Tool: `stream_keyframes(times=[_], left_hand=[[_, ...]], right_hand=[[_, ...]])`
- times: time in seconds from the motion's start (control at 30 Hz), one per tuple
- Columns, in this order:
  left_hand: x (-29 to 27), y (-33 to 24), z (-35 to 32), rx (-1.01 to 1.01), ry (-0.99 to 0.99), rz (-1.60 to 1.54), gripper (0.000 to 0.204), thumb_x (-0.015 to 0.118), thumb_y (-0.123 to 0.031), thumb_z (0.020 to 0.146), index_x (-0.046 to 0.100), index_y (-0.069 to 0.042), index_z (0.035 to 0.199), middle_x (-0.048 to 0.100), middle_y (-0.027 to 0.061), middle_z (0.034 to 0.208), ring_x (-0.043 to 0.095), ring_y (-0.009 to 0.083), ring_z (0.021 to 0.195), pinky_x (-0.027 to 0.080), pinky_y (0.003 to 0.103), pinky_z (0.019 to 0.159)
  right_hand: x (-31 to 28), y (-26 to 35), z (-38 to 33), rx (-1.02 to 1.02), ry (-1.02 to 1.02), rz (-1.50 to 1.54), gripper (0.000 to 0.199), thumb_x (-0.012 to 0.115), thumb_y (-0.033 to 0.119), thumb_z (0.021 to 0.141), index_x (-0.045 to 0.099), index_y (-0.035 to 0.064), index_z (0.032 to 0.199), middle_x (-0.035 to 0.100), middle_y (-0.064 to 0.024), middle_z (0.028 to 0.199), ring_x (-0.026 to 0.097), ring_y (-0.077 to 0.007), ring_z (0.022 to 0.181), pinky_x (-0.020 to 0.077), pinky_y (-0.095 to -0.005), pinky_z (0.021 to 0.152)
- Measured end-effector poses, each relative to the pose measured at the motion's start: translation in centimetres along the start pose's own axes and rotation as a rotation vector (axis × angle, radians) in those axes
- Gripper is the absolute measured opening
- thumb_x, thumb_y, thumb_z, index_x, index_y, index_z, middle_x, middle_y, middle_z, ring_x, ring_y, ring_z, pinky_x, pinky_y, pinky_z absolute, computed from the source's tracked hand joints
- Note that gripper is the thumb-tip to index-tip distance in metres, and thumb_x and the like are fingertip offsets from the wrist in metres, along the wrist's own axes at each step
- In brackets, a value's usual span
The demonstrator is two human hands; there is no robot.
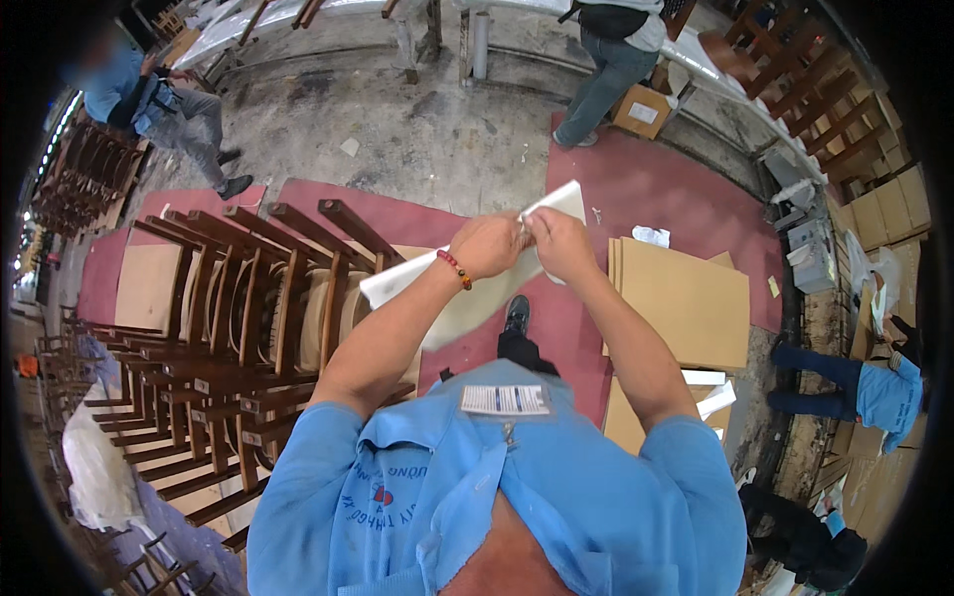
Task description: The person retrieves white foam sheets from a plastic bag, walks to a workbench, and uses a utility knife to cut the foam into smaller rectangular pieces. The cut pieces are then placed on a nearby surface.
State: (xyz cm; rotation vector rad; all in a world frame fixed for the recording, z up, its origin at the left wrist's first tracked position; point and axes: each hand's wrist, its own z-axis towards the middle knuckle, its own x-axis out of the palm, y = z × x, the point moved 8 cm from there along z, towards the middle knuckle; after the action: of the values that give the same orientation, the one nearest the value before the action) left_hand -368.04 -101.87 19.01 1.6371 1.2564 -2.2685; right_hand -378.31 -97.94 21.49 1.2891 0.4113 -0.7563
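Observation:
In front of my chest, a thin white sheet (465,306), perhaps packing foam, is held up, with one edge slanting from lower left to upper right. My left hand (487,246), with a red bead bracelet on its wrist, is closed on that edge. Close beside it, my right hand (561,243) pinches the sheet too, fingers bent inward. The two hands nearly touch, and the fingertips are partly hidden. To the left of my left forearm stand several stacked brown wooden chairs (248,308), their legs pointing various ways.
Flat cardboard sheets (684,303) lie to my right on red floor matting (656,199), with white foam strips (715,399) nearer me. Co-workers stand at far left (179,114), far ahead (611,70) and right (884,397). A cardboard box (642,109) sits by the far bench.

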Motion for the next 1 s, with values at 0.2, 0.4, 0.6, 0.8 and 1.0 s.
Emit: stream_keyframes(times=[0.2, 0.4, 0.6, 0.8, 1.0], left_hand=[[-2.5, -2.0, 11.0, 0.154, -0.186, 0.11, 0.02, 0.06, -0.019, 0.088, 0.066, -0.001, 0.082, 0.06, 0.0148, 0.085, 0.061, 0.0381, 0.076, 0.049, 0.046, 0.066], [-12.7, 10.3, 19.6, -0.152, -0.248, -0.088, 0.029, 0.061, -0.029, 0.092, 0.068, -0.002, 0.098, 0.066, 0.0149, 0.091, 0.063, 0.0354, 0.078, 0.05, 0.04, 0.071], [-14.6, 24.4, 25.4, -0.381, -0.289, -0.358, 0.04, 0.06, -0.039, 0.093, 0.068, -0.002, 0.103, 0.067, 0.0207, 0.1, 0.065, 0.0356, 0.091, 0.05, 0.037, 0.08], [-17.3, 33.6, 32.5, -0.235, -0.453, -0.498, 0.034, 0.059, -0.032, 0.094, 0.068, -0.001, 0.105, 0.067, 0.0202, 0.102, 0.064, 0.0334, 0.099, 0.049, 0.037, 0.085], [-24.3, 43.2, 33.3, -0.372, -0.683, -0.807, 0.036, 0.057, -0.032, 0.096, 0.068, 0.001, 0.1, 0.064, 0.0068, 0.102, 0.06, 0.0164, 0.093, 0.046, 0.031, 0.084]], right_hand=[[0.7, -23.8, 8.4, 0.371, 0.044, -0.286, 0.021, 0.053, 0.018, 0.088, 0.067, 0.0038, 0.095, 0.065, -0.0232, 0.097, 0.063, -0.0375, 0.09, 0.0486, -0.0458, 0.076], [-7.4, -47.0, -18.3, 0.766, 0.572, -0.927, 0.039, 0.063, 0.026, 0.085, 0.065, 0.0079, 0.12, 0.062, -0.0198, 0.122, 0.057, -0.0283, 0.118, 0.0445, -0.0411, 0.099], [-3.8, -41.8, -10.7, 1.102, 0.676, -0.283, 0.072, 0.071, 0.047, 0.078, 0.057, -0.0088, 0.121, 0.059, -0.0264, 0.124, 0.055, -0.0347, 0.121, 0.0442, -0.0399, 0.099], [9.0, -23.5, 38.0, 0.389, 0.204, 0.473, 0.049, 0.065, 0.024, 0.089, 0.052, -0.0038, 0.127, 0.061, -0.0186, 0.122, 0.059, -0.0253, 0.114, 0.0467, -0.0355, 0.095], [17.3, -14.7, 56.0, 0.408, 0.472, 0.678, 0.058, 0.065, 0.026, 0.09, 0.044, -0.0018, 0.136, 0.056, -0.0141, 0.127, 0.056, -0.0215, 0.112, 0.0471, -0.0355, 0.092]])
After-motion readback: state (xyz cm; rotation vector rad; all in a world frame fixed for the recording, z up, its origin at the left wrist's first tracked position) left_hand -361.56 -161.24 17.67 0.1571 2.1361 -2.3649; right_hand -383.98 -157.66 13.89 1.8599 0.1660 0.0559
